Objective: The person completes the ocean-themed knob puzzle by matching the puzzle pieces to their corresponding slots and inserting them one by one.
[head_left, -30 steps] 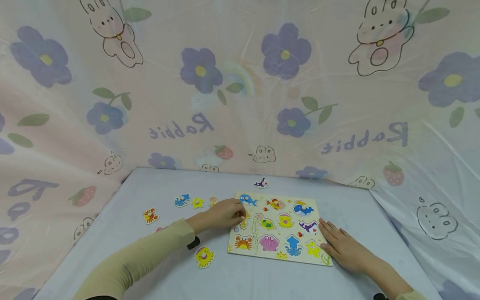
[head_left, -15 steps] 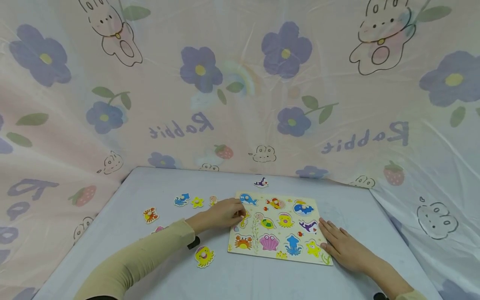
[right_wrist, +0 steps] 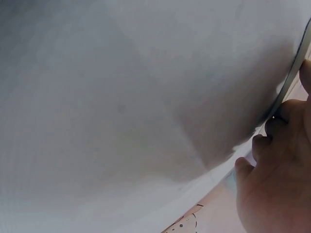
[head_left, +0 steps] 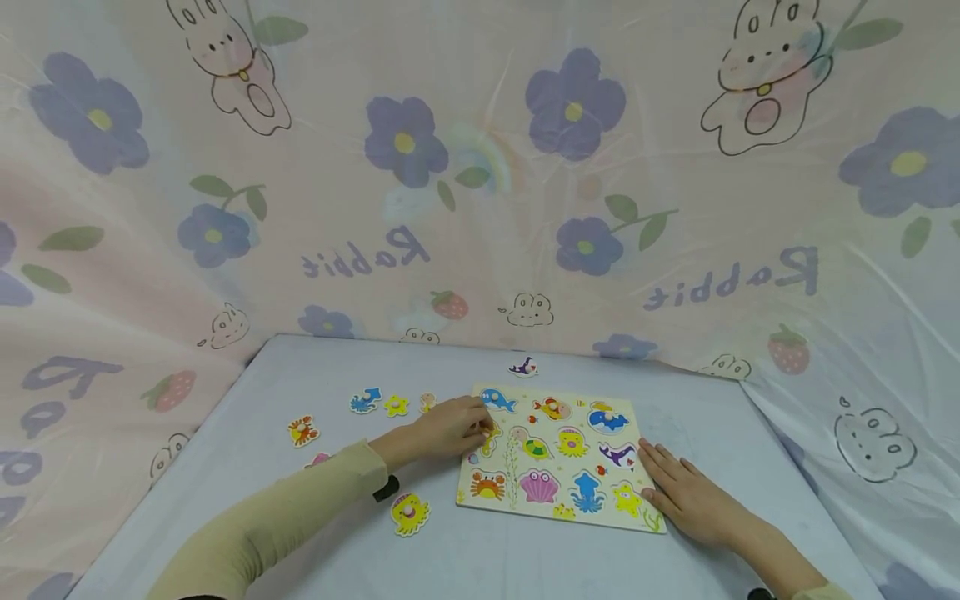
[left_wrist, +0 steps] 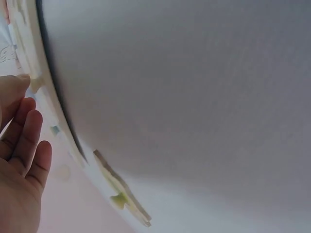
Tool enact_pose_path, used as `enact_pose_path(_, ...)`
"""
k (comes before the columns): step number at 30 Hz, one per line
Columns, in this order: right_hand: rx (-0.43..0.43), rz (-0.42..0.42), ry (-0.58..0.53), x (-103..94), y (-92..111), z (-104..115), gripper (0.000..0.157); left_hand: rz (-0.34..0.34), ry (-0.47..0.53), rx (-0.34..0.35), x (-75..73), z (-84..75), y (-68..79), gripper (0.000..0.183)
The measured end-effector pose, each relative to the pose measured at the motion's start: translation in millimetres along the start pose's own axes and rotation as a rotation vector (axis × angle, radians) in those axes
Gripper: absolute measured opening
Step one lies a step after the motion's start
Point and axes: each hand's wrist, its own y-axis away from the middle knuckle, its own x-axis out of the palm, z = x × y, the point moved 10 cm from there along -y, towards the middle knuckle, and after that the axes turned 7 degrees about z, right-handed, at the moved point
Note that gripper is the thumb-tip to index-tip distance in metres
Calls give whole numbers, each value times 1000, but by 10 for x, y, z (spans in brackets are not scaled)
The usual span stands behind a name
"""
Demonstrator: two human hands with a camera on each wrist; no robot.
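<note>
A wooden sea-animal puzzle board (head_left: 517, 425) lies on the white table in the head view. At its left side my left hand (head_left: 453, 427) pinches the small knob of a yellow puzzle piece (head_left: 489, 442), which looks like a seahorse and is partly hidden by the fingers. In the left wrist view, thumb and forefinger meet at that knob (left_wrist: 36, 84). My right hand (head_left: 690, 496) lies with straight fingers against the board's right edge. Knobbed blue whale (head_left: 493, 397), fish (head_left: 552, 407) and dolphin (head_left: 609, 418) pieces sit in the board's top row.
Loose on the table are an octopus piece (head_left: 410, 514), a crab (head_left: 303, 431), a squid (head_left: 366, 401), a starfish (head_left: 397, 406) and a pink piece (head_left: 318, 459) partly behind the left sleeve. A purple piece (head_left: 523, 367) lies behind the board. A patterned curtain (head_left: 480, 192) surrounds the table.
</note>
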Motion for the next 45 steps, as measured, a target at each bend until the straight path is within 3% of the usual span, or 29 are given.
enact_pose_path(7,-2,-8,-7,0,10,-5,72,-55,19,-32,-120,-7,61,19)
enact_pose_path(15,1,-11,-6,-3,5,-1,71,-176,78,-7,-448,7,207,18)
enact_pose_path(20,-8,-12,-3,-23,20,28,70,-243,110,-39,-609,189,319,18)
enact_pose_path(26,-12,-10,4,-44,26,55,69,-295,152,-85,-665,479,445,18)
enact_pose_path(35,-13,-5,-2,-27,22,46,70,-220,176,-176,-515,857,506,19)
enact_pose_path(45,-4,-5,-5,-28,17,41,70,-127,205,-214,-374,976,493,12)
